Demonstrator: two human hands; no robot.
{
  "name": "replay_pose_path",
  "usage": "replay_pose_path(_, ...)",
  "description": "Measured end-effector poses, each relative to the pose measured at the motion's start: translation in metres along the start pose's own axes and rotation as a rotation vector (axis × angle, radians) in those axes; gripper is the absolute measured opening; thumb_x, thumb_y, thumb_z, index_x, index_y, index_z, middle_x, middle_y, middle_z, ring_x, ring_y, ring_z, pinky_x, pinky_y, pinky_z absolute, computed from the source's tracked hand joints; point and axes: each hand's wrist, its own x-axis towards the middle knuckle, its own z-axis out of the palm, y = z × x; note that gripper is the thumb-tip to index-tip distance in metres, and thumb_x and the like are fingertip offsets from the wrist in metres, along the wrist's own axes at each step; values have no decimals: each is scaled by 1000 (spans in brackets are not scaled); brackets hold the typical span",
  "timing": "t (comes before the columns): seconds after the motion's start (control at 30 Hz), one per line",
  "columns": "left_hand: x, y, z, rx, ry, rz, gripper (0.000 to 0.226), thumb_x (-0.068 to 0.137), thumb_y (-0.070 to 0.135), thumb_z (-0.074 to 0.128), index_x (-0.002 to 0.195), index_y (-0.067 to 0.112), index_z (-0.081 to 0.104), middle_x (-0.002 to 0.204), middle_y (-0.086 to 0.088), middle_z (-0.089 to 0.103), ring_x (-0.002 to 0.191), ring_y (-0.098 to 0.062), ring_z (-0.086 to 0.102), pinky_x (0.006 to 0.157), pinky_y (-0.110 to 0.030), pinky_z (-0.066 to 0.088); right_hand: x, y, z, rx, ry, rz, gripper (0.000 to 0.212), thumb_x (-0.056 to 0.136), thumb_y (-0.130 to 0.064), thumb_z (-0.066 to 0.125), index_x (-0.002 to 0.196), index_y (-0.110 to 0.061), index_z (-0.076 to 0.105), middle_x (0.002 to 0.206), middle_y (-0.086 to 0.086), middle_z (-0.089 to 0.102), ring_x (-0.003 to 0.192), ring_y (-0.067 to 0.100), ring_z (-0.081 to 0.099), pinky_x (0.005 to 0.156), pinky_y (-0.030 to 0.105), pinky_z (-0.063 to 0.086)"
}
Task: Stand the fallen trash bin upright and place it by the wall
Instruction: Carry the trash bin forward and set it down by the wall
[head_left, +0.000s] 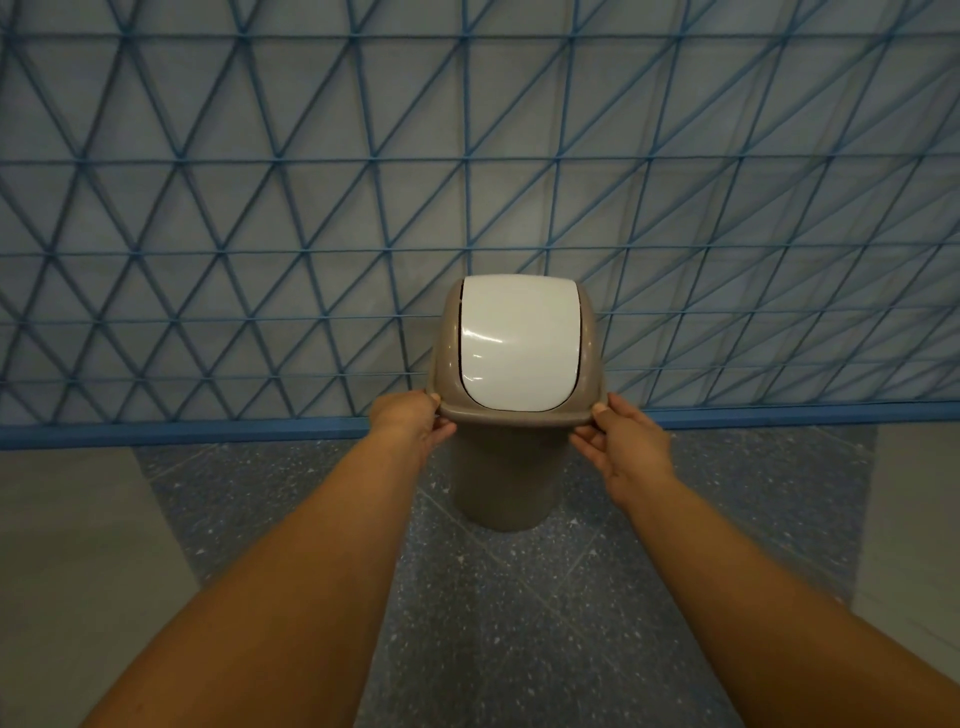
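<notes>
A taupe plastic trash bin (506, 478) with a white swing lid (517, 340) is upright in the middle of the head view, close in front of the wall (260, 208). My left hand (413, 423) grips the left corner of the lid's rim, thumb on top and fingers underneath. My right hand (621, 441) grips the right corner the same way. Both forearms reach in from the bottom of the view. I cannot tell whether the bin's base rests on the floor or hangs just above it.
The wall is pale blue-grey with a raised blue triangle lattice and a blue skirting strip (208, 434) along its foot. The floor is dark speckled tile (519, 597) in the middle, with plain grey panels (67, 545) on either side.
</notes>
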Motion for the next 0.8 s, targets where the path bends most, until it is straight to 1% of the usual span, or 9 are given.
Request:
replay_pose_path(0.07,0,1,1,-10,33,5,24,91,2,52,113,-2,59,77,-11,60,70,-18,59,69,-32,52,1,1,0,-1,4,14,44,93,-8,52,136,-14,48,110,13,66,90,23,64,71,34,54)
replay_pose_path(0.13,-3,0,1,-12,37,0,23,91,2,51,114,-2,58,77,-11,58,68,-18,58,69,-32,52,3,-2,1,-16,8,19,44,93,-8,52,136,-14,48,109,13,66,87,22,63,68,33,54)
replay_pose_path(0.17,-5,-2,1,-14,27,-6,24,92,2,50,115,-1,57,77,-10,58,68,-18,57,70,-33,51,5,-4,1,-28,11,19,43,93,-8,52,135,-13,48,109,13,65,87,22,63,68,33,54)
replay_pose_path(0.27,-9,-7,0,-30,-10,-32,26,92,1,51,117,-1,55,80,-11,57,70,-18,57,73,-35,52,10,-11,2,-63,20,23,41,93,-8,51,134,-11,50,112,15,65,94,24,62,76,36,53)
replay_pose_path(0.4,-10,-9,-2,-31,-31,-33,25,92,2,51,116,-1,56,79,-11,57,70,-17,57,73,-35,52,14,-13,2,-85,35,39,39,93,-8,52,131,-11,53,115,16,65,95,24,63,74,36,53)
replay_pose_path(0.5,-9,-9,-2,-25,-28,-37,26,92,3,51,117,1,58,81,-10,58,71,-17,58,72,-33,52,15,-13,0,-96,26,39,40,93,-8,52,132,-11,52,115,15,66,93,23,64,70,34,53)
replay_pose_path(0.63,-5,-11,-1,-31,-18,-34,26,92,5,52,116,3,60,83,-10,60,72,-17,59,67,-30,52,16,-12,-1,-93,23,36,39,93,-8,52,132,-11,52,112,15,66,87,21,65,68,33,53)
replay_pose_path(0.73,-4,-9,0,-25,-8,-34,26,92,4,51,117,2,59,82,-10,59,72,-17,59,68,-31,52,15,-12,0,-98,24,38,38,93,-8,52,131,-11,53,108,13,67,83,19,65,63,31,52)
replay_pose_path(0.8,-4,-9,1,-25,-5,-36,26,92,4,51,117,2,59,81,-11,59,71,-17,59,69,-31,52,15,-13,1,-110,24,37,38,93,-8,52,131,-11,53,109,13,66,84,19,64,63,31,52)
